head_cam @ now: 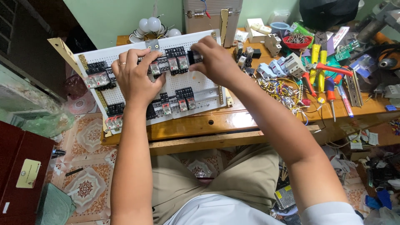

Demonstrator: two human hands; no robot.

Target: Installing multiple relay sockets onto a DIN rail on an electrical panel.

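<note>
Over the perforated panel [204, 85], both hands [135, 75] [214, 60] pinch relay sockets [177, 62].

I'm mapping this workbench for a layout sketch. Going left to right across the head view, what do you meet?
Dark red box → left hand → right hand → loose wire pile → orange-handled screwdrivers

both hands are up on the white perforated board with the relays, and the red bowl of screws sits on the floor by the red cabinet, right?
Not quite. The head view shows the red bowl of screws on the wooden bench, up at the back right. Both the left hand and right hand are on the white perforated board.
</note>
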